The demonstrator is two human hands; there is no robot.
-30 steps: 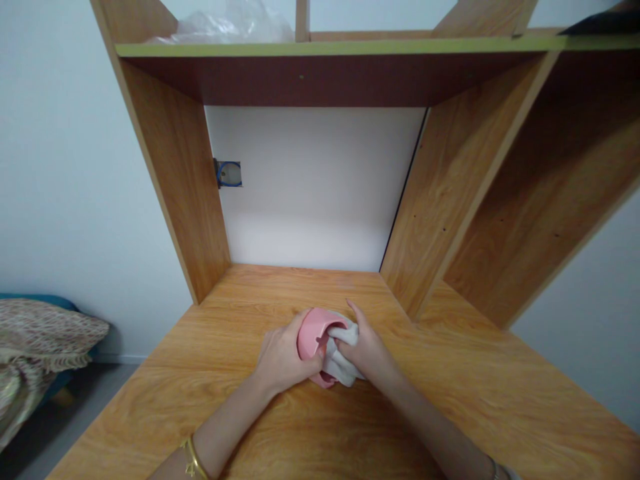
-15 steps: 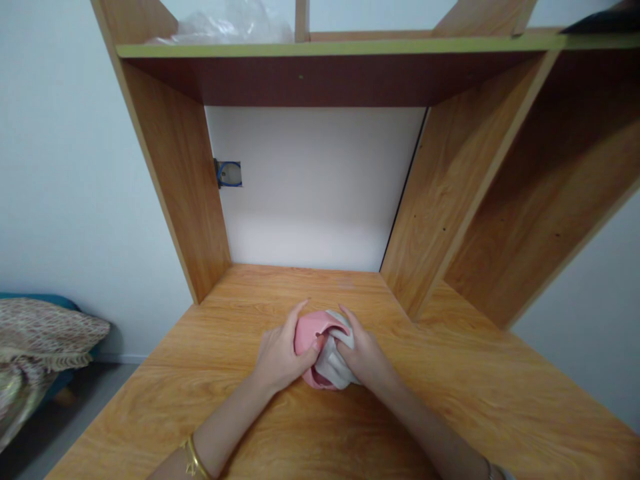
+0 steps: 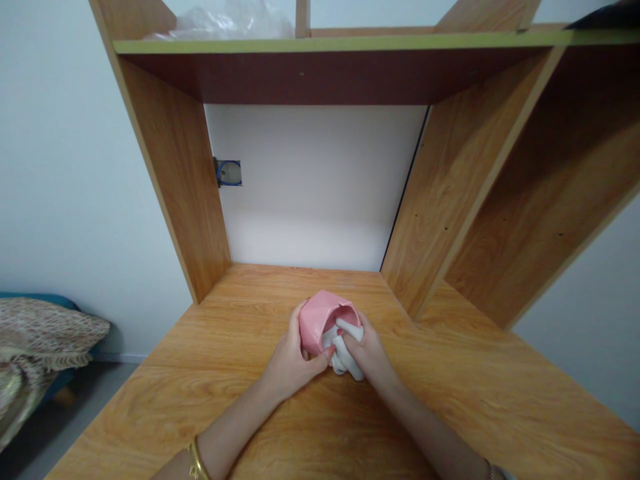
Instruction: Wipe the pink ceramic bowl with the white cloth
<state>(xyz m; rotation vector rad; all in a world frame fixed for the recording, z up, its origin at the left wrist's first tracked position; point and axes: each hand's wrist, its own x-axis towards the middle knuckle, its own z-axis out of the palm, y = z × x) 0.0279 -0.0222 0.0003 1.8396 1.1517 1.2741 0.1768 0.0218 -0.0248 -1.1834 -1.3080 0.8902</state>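
Note:
A pink bowl-like container (image 3: 318,320) with a notched rim is tilted on its side above the desk, its opening turned toward the right and toward me. My left hand (image 3: 295,357) grips it from the left, thumb at the lower rim. In my right hand (image 3: 369,350) is a white cloth (image 3: 347,357), bunched up and partly pushed inside the opening. The thumb of my right hand presses the cloth at the rim; its other fingers are mostly hidden behind cloth and container.
The wooden desk (image 3: 240,300) spreads beneath my hands. Upright side panels (image 3: 175,167) and a shelf (image 3: 310,45) frame its back. Clear plastic wrapping (image 3: 235,21) lies on the shelf. At left, a patterned fringed cloth (image 3: 45,327) covers something blue.
The pink container has been turned and raised slightly, so its opening now faces more to the right. The white cloth hangs lower at the rim, with my right hand on it.

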